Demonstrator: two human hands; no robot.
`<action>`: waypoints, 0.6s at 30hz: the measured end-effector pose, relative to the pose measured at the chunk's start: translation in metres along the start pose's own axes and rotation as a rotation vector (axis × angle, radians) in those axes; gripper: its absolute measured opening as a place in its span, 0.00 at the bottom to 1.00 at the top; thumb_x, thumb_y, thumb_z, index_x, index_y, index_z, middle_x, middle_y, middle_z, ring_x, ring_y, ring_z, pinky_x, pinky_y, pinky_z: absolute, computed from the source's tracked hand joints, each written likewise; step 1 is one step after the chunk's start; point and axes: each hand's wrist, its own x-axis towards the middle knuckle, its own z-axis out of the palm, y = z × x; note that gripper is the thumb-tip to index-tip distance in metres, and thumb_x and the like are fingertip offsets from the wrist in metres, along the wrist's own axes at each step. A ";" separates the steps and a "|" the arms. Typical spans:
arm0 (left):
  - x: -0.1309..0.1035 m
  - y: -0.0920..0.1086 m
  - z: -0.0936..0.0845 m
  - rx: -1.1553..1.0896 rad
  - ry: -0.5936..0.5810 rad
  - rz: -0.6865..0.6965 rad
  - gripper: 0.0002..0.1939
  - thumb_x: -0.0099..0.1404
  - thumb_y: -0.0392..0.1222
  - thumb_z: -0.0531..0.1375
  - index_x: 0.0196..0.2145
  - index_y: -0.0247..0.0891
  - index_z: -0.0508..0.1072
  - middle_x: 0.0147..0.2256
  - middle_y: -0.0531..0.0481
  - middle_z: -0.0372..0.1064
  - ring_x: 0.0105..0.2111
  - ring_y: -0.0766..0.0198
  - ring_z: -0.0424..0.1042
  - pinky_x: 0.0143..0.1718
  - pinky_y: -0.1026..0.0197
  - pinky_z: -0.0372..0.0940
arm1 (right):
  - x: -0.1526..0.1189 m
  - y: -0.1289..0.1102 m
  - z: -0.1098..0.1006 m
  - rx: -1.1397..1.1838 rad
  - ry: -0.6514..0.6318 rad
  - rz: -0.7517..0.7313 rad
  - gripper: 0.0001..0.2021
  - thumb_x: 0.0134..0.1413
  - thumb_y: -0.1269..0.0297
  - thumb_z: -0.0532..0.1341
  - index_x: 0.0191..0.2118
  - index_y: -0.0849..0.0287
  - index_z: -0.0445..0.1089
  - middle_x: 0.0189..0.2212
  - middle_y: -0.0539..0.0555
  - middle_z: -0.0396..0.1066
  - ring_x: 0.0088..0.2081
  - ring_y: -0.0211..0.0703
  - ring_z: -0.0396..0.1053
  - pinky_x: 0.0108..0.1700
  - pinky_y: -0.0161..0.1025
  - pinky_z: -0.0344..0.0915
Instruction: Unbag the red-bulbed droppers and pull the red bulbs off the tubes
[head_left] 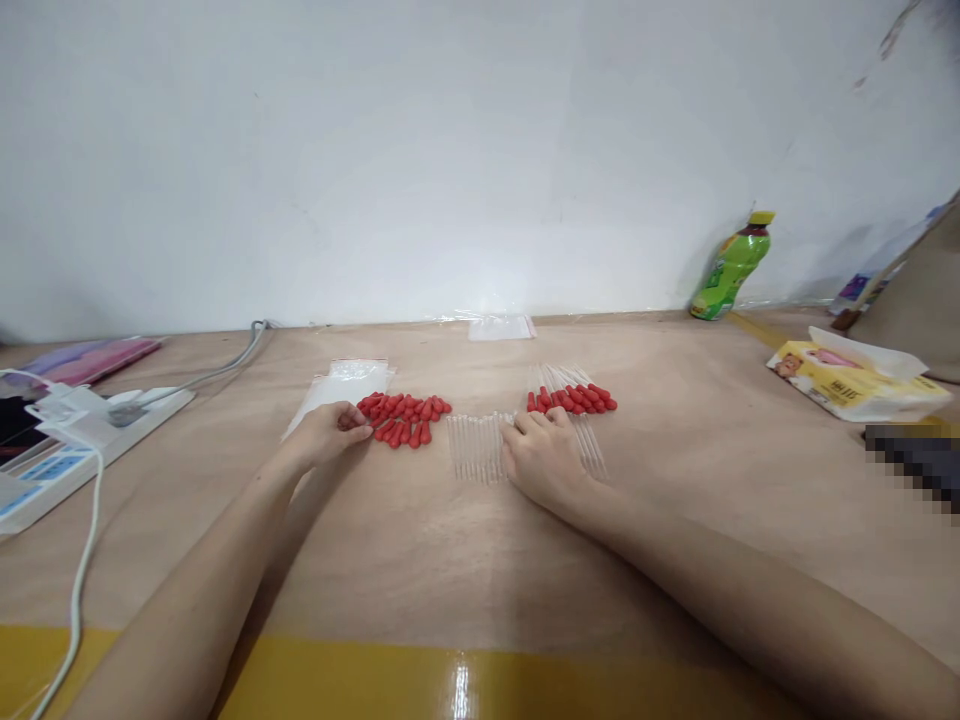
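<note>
At the left end of a heap of red rubber dropper bulbs (405,408), my left hand (330,432) has its fingers curled together; whether a bulb is between them I cannot make out. My right hand (544,455) rests on the right end of a row of clear glass dropper tubes (474,450), its fingers closed down at the tubes. Just behind and right of that hand lie droppers fitted with red bulbs (581,398), side by side, their clear tubes fanning out toward the wall and toward me. The right fingertips are partly hidden.
Clear plastic bags (345,380) lie behind my left hand, and another bag (501,327) is by the wall. A power strip (97,450) with cables is at left. On the right are a green bottle (731,270), a yellow tissue pack (855,385) and a dark object (915,460).
</note>
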 end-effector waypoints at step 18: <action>-0.023 0.051 0.023 0.295 0.643 0.494 0.10 0.62 0.46 0.52 0.30 0.37 0.68 0.30 0.47 0.67 0.33 0.59 0.66 0.36 0.59 0.60 | 0.005 0.045 -0.010 0.055 -0.043 0.297 0.13 0.54 0.59 0.52 0.29 0.58 0.71 0.29 0.54 0.69 0.32 0.42 0.63 0.36 0.42 0.45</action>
